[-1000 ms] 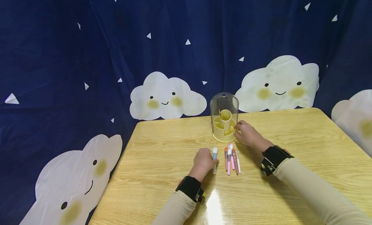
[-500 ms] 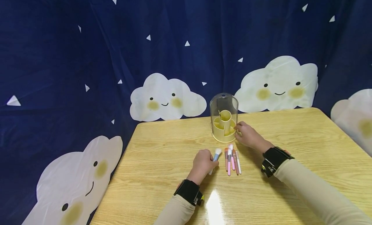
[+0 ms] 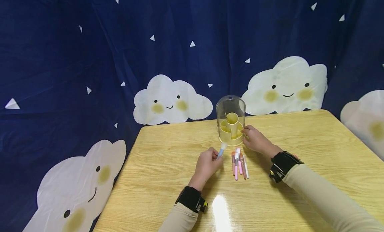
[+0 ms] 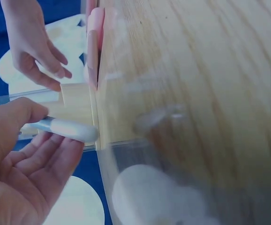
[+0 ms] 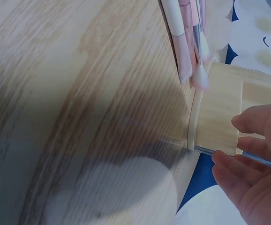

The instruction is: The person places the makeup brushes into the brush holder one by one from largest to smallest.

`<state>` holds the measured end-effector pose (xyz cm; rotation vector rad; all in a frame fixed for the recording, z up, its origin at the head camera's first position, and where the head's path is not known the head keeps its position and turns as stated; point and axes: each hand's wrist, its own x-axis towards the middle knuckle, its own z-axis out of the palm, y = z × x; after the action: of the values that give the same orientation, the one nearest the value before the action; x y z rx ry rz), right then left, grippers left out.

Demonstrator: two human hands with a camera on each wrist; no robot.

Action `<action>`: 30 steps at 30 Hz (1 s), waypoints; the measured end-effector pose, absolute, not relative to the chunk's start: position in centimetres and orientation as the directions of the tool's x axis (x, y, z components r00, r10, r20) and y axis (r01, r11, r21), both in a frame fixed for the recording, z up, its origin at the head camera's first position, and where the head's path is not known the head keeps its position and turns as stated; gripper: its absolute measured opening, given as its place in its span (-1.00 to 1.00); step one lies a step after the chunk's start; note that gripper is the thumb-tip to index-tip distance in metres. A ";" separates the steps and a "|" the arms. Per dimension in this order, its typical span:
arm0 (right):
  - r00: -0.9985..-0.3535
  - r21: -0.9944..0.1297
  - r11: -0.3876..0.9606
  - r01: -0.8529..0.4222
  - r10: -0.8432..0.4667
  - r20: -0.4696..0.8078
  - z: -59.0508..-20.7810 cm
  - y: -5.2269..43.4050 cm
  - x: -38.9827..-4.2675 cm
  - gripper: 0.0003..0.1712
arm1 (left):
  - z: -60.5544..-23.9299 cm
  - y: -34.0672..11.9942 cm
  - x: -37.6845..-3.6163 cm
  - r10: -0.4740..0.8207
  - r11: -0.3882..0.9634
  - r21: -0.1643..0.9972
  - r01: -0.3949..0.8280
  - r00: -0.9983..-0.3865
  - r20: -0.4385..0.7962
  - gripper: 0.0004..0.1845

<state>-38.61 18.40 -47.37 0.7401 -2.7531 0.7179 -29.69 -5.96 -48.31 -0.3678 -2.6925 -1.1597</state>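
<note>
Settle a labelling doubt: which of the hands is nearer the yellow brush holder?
Right. The right hand touches the yellow brush holder at its base; the left hand holds a blue brush just short of it.

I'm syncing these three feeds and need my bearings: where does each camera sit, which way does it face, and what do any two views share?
Head: worn on the head, looking forward and down at the table; both sleeved forearms, left hand and right hand show.
Left wrist: beside the left hand, facing the blue brush it pinches; the right hand shows beyond.
Right wrist: beside the right hand, facing the yellow holder its fingers touch.
Shared: all three see the holder and the loose brushes.
</note>
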 end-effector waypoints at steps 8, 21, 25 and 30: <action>-0.833 -0.385 0.744 -0.546 -0.431 0.348 -47.8 18.6 -38.6 -0.58 | -48.3 -5.9 -30.2 0.104 0.528 0.784 0.327 -0.941 0.323 -0.86; -0.816 -0.410 0.709 -0.574 -0.455 0.357 -47.3 18.6 -38.2 -0.56 | -47.3 -5.2 -31.4 -0.051 0.428 0.836 0.343 -0.915 0.401 -0.79; -0.823 -0.406 0.719 -0.564 -0.452 0.345 -47.3 18.7 -38.4 -0.56 | -46.8 -4.7 -32.2 -0.060 0.389 0.855 0.343 -0.917 0.395 -0.80; -0.836 -0.399 0.736 -0.546 -0.452 0.309 -47.2 18.6 -38.5 -0.54 | -46.6 -4.2 -32.7 -0.077 0.360 0.868 0.342 -0.916 0.393 -0.81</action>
<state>-38.47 18.61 -47.21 0.7978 -2.7457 0.7213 -32.71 -4.16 -46.57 -0.2324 -2.2606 -1.5751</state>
